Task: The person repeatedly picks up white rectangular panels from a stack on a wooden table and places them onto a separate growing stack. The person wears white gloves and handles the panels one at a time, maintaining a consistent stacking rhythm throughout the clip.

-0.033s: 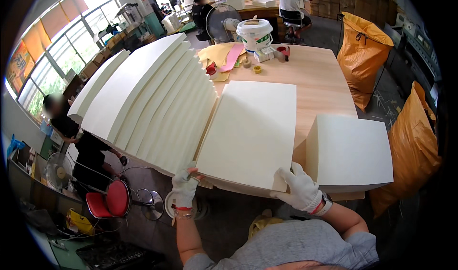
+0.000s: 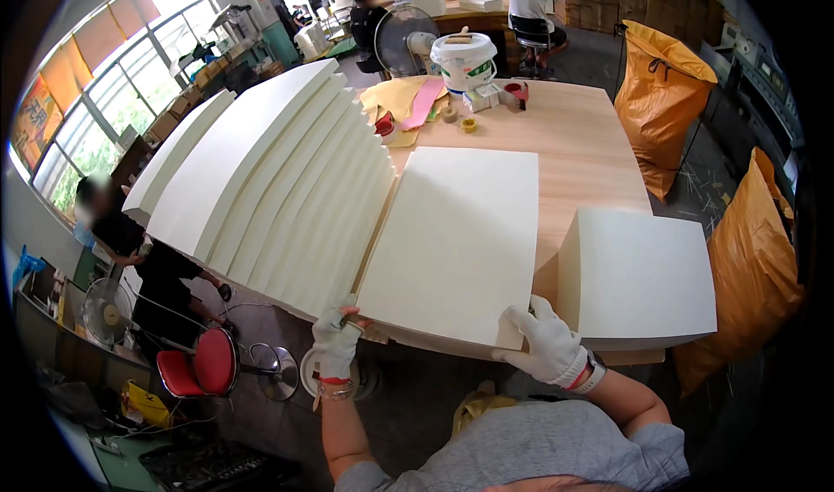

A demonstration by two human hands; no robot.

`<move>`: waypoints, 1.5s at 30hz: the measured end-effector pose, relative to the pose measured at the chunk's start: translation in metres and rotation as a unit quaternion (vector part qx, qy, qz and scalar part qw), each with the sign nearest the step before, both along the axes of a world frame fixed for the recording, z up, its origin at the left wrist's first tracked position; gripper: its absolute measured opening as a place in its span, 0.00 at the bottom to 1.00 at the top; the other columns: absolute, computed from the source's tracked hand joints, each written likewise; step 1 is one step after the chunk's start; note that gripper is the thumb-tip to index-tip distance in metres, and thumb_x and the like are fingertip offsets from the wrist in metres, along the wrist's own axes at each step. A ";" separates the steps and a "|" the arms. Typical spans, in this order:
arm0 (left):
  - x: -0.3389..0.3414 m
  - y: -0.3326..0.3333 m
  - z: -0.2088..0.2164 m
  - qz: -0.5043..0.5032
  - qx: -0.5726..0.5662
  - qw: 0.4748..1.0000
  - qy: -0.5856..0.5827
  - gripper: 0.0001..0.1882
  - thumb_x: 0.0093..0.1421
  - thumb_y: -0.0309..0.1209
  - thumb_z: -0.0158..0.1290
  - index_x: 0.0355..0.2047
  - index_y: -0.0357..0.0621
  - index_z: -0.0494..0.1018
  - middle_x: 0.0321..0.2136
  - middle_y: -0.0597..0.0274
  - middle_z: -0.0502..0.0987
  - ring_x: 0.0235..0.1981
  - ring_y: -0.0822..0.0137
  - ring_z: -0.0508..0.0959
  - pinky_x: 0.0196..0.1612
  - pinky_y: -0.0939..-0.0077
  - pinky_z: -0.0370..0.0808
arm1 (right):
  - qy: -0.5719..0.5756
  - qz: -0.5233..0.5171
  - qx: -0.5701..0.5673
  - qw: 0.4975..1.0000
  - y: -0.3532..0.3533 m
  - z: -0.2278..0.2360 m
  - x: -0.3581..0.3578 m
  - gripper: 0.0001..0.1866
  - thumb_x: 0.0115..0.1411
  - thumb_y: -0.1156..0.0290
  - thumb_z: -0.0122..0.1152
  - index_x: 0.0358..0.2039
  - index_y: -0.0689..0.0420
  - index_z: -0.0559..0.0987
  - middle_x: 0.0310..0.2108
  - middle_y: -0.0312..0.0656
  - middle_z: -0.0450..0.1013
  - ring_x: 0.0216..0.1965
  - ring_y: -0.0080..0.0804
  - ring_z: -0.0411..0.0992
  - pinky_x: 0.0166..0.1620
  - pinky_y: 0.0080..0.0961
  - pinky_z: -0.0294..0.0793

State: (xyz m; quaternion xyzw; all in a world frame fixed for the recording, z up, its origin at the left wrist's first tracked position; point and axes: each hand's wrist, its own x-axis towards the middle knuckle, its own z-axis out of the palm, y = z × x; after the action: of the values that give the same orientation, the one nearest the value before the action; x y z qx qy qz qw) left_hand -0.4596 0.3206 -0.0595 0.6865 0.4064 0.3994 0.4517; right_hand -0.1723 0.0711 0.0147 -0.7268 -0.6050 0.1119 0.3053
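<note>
A flat stack of large white paper sheets (image 2: 460, 240) lies in front of me on the wooden table. My left hand (image 2: 336, 340), in a white glove with bare fingertips showing, is closed on its near left corner. At the near right corner my right hand (image 2: 546, 344), gloved too and with a watch at the wrist, grips the edge with the thumb on top. The fingers under the edge are hidden. Left of this stack, white paper piles (image 2: 287, 170) lie fanned in overlapping steps. A tall block of white paper (image 2: 643, 275) stands to the right.
On the table's far side are a white bucket (image 2: 463, 64), tape rolls (image 2: 469, 126) and coloured paper (image 2: 421, 105). Orange sacks (image 2: 665, 101) stand at the right. A red chair (image 2: 213, 363), a fan (image 2: 106, 314) and a co-worker (image 2: 143, 249) are at the left.
My hands and the paper stack hold the same place. The co-worker at the left has shifted slightly.
</note>
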 end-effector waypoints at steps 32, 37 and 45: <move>-0.023 -0.089 -0.136 0.245 0.103 0.958 0.106 0.19 0.67 0.23 0.48 0.57 0.34 0.71 0.53 0.50 0.77 0.55 0.58 0.75 0.59 0.67 0.70 | 0.135 -0.032 0.019 0.990 -0.089 -0.025 0.058 0.31 0.64 0.55 0.65 0.59 0.62 0.72 0.54 0.60 0.73 0.54 0.55 0.74 0.54 0.38 0.76; -0.039 -0.240 -0.314 -0.169 -0.370 0.723 0.558 0.33 0.58 0.42 0.58 0.62 0.41 0.70 0.60 0.50 0.74 0.64 0.52 0.70 0.63 0.56 0.70 | 0.060 -0.185 -0.016 0.981 -0.186 -0.050 0.143 0.23 0.67 0.61 0.61 0.57 0.63 0.74 0.51 0.53 0.76 0.51 0.45 0.77 0.55 0.37 0.76; 0.010 -0.485 -0.355 -0.180 -0.394 0.614 0.660 0.42 0.57 0.46 0.62 0.70 0.59 0.60 0.68 0.53 0.64 0.67 0.47 0.66 0.61 0.41 0.68 | 0.145 -0.026 0.030 0.989 -0.215 -0.087 0.195 0.21 0.68 0.75 0.54 0.60 0.64 0.70 0.59 0.52 0.67 0.57 0.40 0.67 0.57 0.37 0.70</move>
State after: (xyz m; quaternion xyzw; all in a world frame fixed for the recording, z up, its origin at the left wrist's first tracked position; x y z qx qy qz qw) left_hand -0.4493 -0.1641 -0.4143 0.5800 0.5814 -0.4495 0.3514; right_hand 0.0226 -0.1434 -0.0723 -0.7088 -0.5382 0.1902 0.4144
